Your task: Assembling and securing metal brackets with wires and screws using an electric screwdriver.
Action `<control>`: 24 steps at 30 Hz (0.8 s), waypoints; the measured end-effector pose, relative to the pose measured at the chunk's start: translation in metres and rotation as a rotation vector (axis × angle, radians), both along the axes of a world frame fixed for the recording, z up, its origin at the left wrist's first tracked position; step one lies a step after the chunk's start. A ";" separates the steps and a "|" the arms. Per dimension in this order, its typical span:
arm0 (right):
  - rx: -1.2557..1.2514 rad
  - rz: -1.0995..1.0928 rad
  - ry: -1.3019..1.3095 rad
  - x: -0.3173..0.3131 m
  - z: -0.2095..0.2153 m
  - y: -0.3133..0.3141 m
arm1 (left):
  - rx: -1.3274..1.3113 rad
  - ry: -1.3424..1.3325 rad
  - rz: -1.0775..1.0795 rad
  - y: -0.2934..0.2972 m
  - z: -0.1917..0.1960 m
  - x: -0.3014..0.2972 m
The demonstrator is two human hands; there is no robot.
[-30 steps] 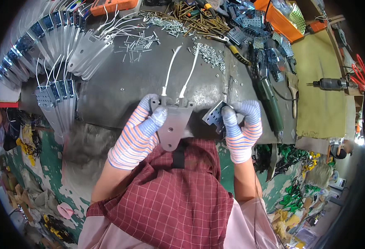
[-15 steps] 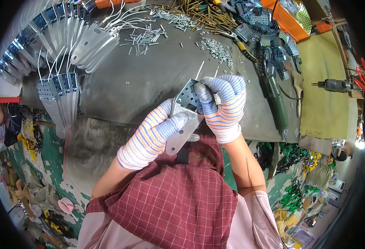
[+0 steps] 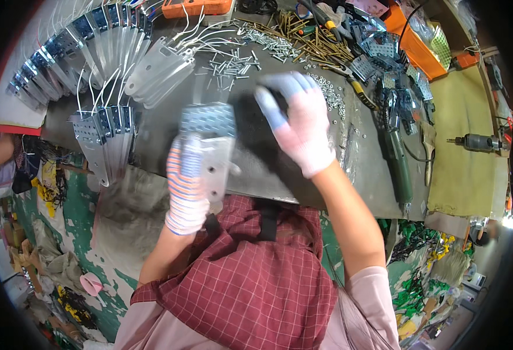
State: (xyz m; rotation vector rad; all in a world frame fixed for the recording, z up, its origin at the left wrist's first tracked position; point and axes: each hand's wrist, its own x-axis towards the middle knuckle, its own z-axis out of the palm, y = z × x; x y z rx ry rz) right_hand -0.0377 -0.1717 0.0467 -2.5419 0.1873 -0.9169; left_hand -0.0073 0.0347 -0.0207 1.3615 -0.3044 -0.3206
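My left hand [image 3: 187, 186], in a striped knit glove, grips a flat grey metal plate [image 3: 218, 157] with round holes. A bluish perforated metal cover [image 3: 208, 121] sits at the far end of the plate, smeared by motion. My right hand [image 3: 303, 119], gloved too, is raised over the bench beside it. Its thumb and fingers are apart, and nothing shows between them. Beyond the hands lie loose silver screws [image 3: 233, 67]. To the right of my right hand, small nuts [image 3: 329, 96] are scattered.
On the left stand fanned rows of similar plates [image 3: 107, 143] with white wires. Long brass-coloured screws [image 3: 312, 38], pliers [image 3: 361, 93] and perforated metal pieces [image 3: 379, 49] crowd the far right. A green electric screwdriver [image 3: 397, 169] lies at the right, and a brush [image 3: 428, 154] beside it.
My right hand has let go of the metal assembly and moved away from it. My left hand has carried the plate to the left, turning it more upright.
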 end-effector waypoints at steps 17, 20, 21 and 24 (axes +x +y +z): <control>0.872 0.157 0.251 -0.029 0.012 0.036 | -0.220 0.385 -0.052 -0.009 0.051 0.003; 0.601 0.150 0.152 -0.027 0.002 0.043 | -0.198 0.335 -0.051 -0.008 0.059 -0.001; 0.446 0.141 0.082 -0.025 0.001 0.043 | -0.193 0.294 -0.058 -0.008 0.060 -0.002; 0.180 0.100 0.013 -0.020 -0.001 0.047 | 0.105 -0.145 0.063 -0.009 0.048 -0.002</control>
